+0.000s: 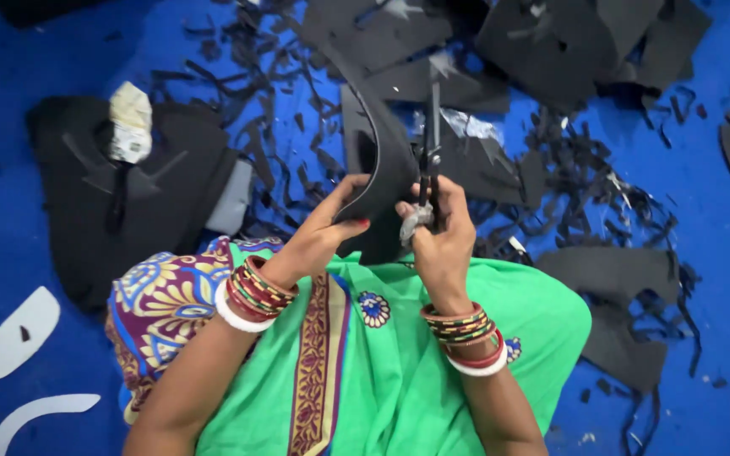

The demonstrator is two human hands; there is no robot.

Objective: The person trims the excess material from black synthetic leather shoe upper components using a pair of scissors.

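- Black foam sheet [382,160]: a curved piece held up over the person's lap, bowed edge-on toward the camera, its lower end at the hands.
- Left hand [331,221]: fingers clasped around the sheet's lower edge, steadying it from the left.
- Scissors [431,143]: dark blades pointing up and away, lying against the sheet's right edge; the handles look wrapped in pale cloth.
- Right hand [441,232]: clenched around the scissor handles, just beside the left hand.
- Risk, as a judgement: the two hands sit close together, so a slip of the flexing foam could bring the blades toward the left fingertips or pull the cut off its line.
- Green garment [399,355]: covers the lap beneath the work.
- Blue floor [10,59]: strewn with black foam offcuts [585,169] ahead and to the right; larger foam pieces [137,194] lie to the left, white cut-outs [10,338] at lower left. Room for moving lies mainly upward, above the lap.
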